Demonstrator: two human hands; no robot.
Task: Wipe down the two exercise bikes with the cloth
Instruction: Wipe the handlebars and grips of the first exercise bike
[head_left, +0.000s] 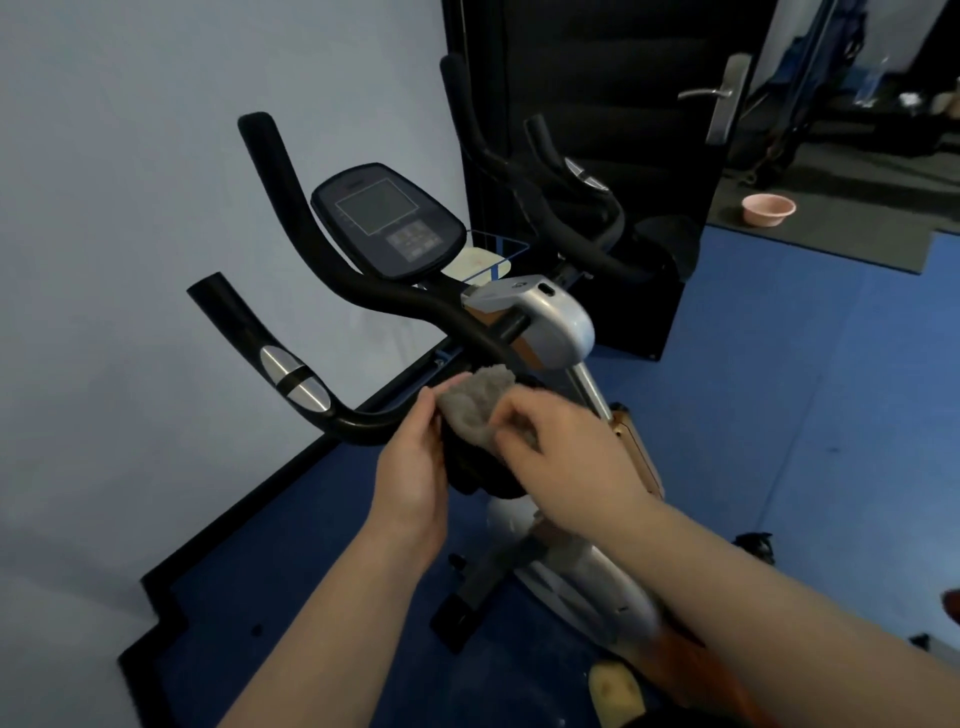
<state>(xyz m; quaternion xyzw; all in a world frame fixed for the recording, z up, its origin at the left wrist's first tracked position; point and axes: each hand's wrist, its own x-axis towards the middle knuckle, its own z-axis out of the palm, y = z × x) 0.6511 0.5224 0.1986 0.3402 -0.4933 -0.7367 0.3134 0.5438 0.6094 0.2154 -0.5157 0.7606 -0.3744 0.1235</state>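
An exercise bike stands in front of me, with black curved handlebars (332, 270), a dark console screen (387, 221) and a silver and orange frame (553, 325). A grey fluffy cloth (475, 402) lies against a black part just below the handlebar stem. My left hand (415, 467) holds the cloth's left edge with its fingertips. My right hand (563, 449) pinches the cloth from the right side. A second bike's black handlebars (571, 228) show behind, against a dark door.
A pale wall runs along the left with a black skirting. The floor (779, 415) is blue matting. A dark door with a metal handle (724, 93) stands behind. A pink bowl (768, 209) sits on a dark mat at the back right.
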